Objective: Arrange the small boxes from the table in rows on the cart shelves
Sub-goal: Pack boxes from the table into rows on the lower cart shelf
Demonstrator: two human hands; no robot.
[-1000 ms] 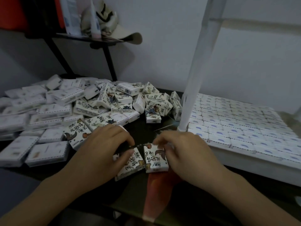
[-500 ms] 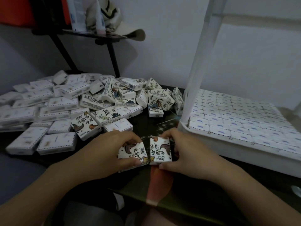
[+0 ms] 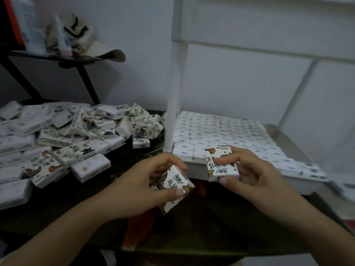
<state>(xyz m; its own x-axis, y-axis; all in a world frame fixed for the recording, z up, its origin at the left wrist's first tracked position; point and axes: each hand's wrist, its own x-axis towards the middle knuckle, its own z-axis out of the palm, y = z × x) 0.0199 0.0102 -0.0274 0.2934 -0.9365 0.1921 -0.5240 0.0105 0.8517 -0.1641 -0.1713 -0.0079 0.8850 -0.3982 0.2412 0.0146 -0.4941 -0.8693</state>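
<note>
Gripping two boxes, one per hand: left hand [image 3: 138, 187] curled round a tilted box [image 3: 173, 186] above the table [image 3: 57, 217], right hand [image 3: 251, 169] pinching a second box [image 3: 221, 162] over the shelf [image 3: 196, 169] front edge, just right of one white post [image 3: 173, 112]. Heaped at left, a loose pile [image 3: 76, 135], too many to count. Packed across the shelf, tight rows [image 3: 221, 129], count blurred. Showing between pile and hands, dark tabletop.

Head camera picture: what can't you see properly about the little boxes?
Head view:
- Left box: the left hand covers part of its print.
- Right box: a right hand finger crosses its face.
- Pile on the table: print too blurred to read.
- Rows on the cart shelf: right end blurred.
- Upper shelf: top cut off by the frame edge.
</note>
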